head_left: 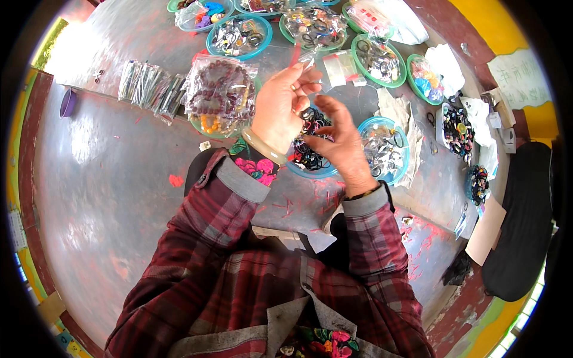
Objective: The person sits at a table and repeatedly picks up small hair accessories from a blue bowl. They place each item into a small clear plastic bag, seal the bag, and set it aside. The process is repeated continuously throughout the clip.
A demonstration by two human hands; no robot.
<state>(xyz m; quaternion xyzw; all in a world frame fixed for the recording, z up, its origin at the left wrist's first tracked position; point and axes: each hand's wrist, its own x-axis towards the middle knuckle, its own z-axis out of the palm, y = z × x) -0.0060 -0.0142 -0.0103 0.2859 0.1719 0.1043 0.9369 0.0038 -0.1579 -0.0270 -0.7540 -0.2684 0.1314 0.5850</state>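
My left hand (279, 110) is raised in front of me, its fingers closed around what looks like a small clear plastic bag (308, 59). Part of that bag is hidden behind the fingers. To its right, my right hand (341, 142) curves with thumb and fingers apart, nothing visible between them. Beneath both hands sits a blue basket (313, 175) of black and coloured hair ties (309, 156), partly covered by them. Close by my left wrist lie clear bags of dark red bead bracelets (218, 86) on top of a green basket.
Blue and green baskets (240, 37) of bagged trinkets line the far side. A blue basket (406, 156) stands at right on a cloth. Bundled thin packets (150, 86) lie at left. Farther right are a white tray of hair ties (458, 132) and a black padded seat (518, 221).
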